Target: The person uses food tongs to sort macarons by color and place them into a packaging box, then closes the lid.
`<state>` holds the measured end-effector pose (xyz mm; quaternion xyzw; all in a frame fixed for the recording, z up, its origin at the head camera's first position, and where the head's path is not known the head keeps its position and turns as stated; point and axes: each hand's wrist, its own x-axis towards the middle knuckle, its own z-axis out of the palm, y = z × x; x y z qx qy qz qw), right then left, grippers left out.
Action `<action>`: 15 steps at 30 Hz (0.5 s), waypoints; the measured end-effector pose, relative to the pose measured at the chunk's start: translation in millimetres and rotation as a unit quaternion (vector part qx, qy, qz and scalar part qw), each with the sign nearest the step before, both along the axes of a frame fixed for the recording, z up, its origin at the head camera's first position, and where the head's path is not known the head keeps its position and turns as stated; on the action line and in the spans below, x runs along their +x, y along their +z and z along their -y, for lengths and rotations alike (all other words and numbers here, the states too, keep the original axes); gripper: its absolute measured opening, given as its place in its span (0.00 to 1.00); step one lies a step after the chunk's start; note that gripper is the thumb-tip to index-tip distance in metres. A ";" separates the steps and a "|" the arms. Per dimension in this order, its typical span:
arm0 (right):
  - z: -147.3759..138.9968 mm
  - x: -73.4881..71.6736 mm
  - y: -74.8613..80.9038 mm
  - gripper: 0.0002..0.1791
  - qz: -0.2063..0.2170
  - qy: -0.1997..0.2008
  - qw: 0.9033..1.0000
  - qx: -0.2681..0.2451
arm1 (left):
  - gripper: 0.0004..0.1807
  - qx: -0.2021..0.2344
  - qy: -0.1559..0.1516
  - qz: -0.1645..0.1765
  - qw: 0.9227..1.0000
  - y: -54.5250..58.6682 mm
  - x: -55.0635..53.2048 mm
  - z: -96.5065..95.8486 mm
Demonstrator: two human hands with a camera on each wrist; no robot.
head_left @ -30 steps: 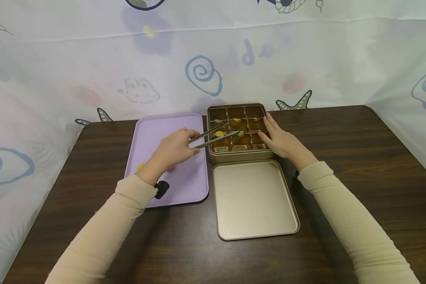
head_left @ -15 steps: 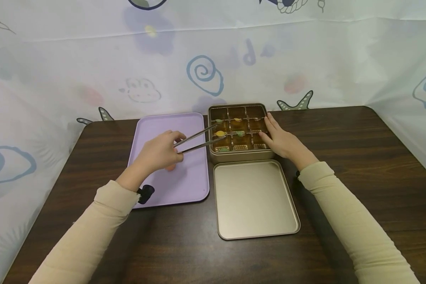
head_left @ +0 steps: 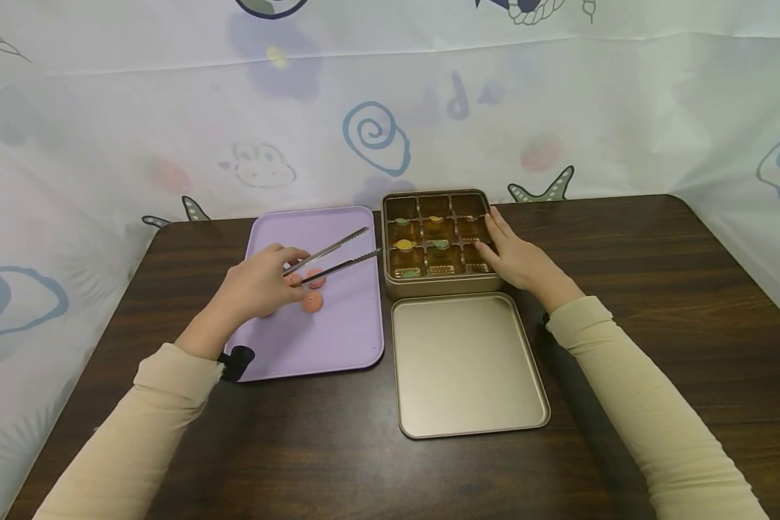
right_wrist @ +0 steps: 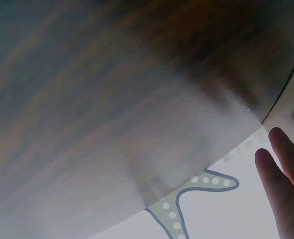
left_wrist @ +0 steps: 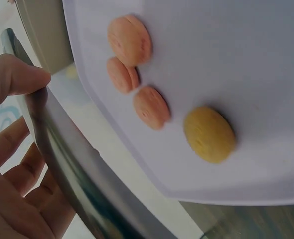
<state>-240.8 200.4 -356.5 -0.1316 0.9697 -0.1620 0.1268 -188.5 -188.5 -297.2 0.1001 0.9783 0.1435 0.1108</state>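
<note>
My left hand point(head_left: 253, 285) holds metal tongs point(head_left: 351, 263) over the lilac tray point(head_left: 344, 339), their arms spread and nothing between the tips. Below them lie three pink macarons point(head_left: 312, 302); in the left wrist view a yellow macaron point(left_wrist: 210, 134) lies beside them. Right of the tray stands a gold tin box point(head_left: 442, 289) with a brown divided insert. Yellow point(head_left: 404, 245) and green macarons point(head_left: 440, 245) stand in some of its compartments. My right hand point(head_left: 521, 258) rests with straight fingers against the box's right side, thumb at the rim.
A flat gold lid point(head_left: 471, 368) lies on the dark wooden table point(head_left: 338, 448) in front of the box. Behind the table's back edge hangs a white patterned cloth point(head_left: 429, 144), close to the box and tray.
My left hand has drawn the tongs leftward, away from above the tin box and back over the tray, uncovering the pink macarons. The right hand stays at the box.
</note>
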 end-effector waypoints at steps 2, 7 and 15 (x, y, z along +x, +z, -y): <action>-0.1 -0.2 0.1 0.40 0.001 0.001 1.000 0.001 | 0.31 -0.008 0.001 -0.004 1.000 -0.5 1.0 4.9; -0.3 -0.1 0.4 0.40 0.002 0.001 1.000 0.002 | 0.30 -0.021 0.001 -0.015 1.000 -2.3 3.3 16.6; 0.0 0.1 0.7 0.40 0.001 0.001 1.000 0.001 | 0.31 -0.029 0.010 -0.003 1.000 -5.8 4.7 33.3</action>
